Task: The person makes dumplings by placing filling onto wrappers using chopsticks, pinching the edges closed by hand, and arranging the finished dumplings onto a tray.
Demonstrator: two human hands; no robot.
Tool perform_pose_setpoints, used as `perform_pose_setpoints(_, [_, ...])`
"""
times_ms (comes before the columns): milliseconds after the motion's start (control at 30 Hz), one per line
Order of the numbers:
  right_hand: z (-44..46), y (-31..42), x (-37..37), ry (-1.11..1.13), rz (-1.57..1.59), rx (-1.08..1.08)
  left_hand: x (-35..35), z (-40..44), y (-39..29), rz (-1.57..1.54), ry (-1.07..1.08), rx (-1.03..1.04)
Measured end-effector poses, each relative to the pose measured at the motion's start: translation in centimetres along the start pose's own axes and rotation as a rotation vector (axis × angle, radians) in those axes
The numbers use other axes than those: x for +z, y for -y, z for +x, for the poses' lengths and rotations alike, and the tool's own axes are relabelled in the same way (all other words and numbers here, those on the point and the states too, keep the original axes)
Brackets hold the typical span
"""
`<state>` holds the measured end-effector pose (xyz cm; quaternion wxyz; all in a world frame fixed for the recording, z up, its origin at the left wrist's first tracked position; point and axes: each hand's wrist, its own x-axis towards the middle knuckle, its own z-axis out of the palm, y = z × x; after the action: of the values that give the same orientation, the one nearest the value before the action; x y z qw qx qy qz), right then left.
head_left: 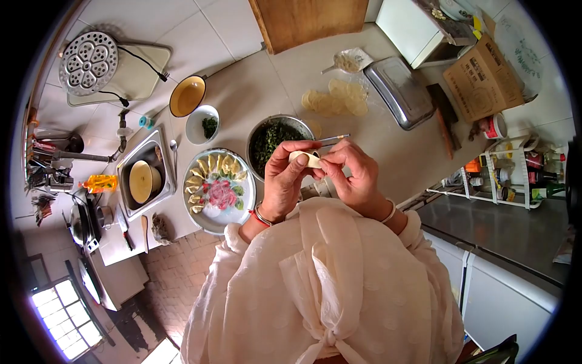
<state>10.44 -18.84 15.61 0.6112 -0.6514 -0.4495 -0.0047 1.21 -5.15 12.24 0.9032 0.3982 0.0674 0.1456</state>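
Note:
Between my two hands is a dumpling (pixel 310 159), its pale wrapper folded over dark green filling. My left hand (pixel 282 182) pinches its left end, and my right hand (pixel 356 176) presses the edge at the right end. Just behind my left hand stands a metal bowl of chopped green filling (pixel 267 141), with what looks like a utensil handle (pixel 337 138) jutting over its right side. A round floral tray (pixel 209 223) to the left bears folded dumplings along its rim. Flat dough wrappers (pixel 335 101) lie on the counter beyond my right hand.
A white bowl with greens (pixel 197 134) and a yellow enamel basin (pixel 187 96) stand back left. The sink (pixel 124 203) holds another basin. To the right are an upturned metal pan (pixel 400 92), a cleaver (pixel 441 102), a cardboard box (pixel 483 82) and a bottle rack (pixel 506 176).

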Motion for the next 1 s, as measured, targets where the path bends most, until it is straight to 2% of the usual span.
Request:
perform_pose_setpoints(233, [0.0,-0.1,0.3,-0.034,0.223,0.273,0.3,0.2,-0.5,0.159,-0.078,0.037])
perform_pose_setpoints(333, [0.3,-0.3,-0.2,0.044,0.06,0.198,0.6,0.3,-0.4,0.196,-0.098,0.08])
perform_pose_setpoints(467, [0.2,-0.9,-0.1,0.014,0.097,0.215,1.2,0.4,-0.6,0.24,-0.084,0.085])
perform_pose_setpoints(567, [0.5,-0.6,-0.6,0.012,-0.017,0.069,1.6,0.4,-0.8,0.285,-0.056,0.095])
perform_pose_setpoints(633, [0.5,0.0,-0.9,-0.016,0.046,0.094,1.5,0.2,-1.1,0.251,-0.004,0.101])
perform_pose_setpoints(733, [0.4,0.0,-0.9,-0.076,0.203,0.106,1.3,0.4,-1.2,0.043,0.072,0.061])
perform_pose_setpoints(767, [0.3,-0.3,-0.7,-0.101,0.264,0.107,1.4,0.5,-1.1,0.087,0.124,0.104])
perform_pose_setpoints(833, [-0.2,-0.5,-0.3,-0.103,0.46,0.216,2.2,0.7,-1.1,0.173,0.231,0.184])
perform_pose_setpoints(867, [-0.5,-0.5,-0.3,-0.099,0.522,0.271,2.4,0.6,-1.4,0.156,0.27,0.145])
perform_pose_setpoints(1000, [-1.1,-0.6,0.4,-0.155,0.635,0.407,3.5,0.5,-1.2,0.086,0.253,0.11])
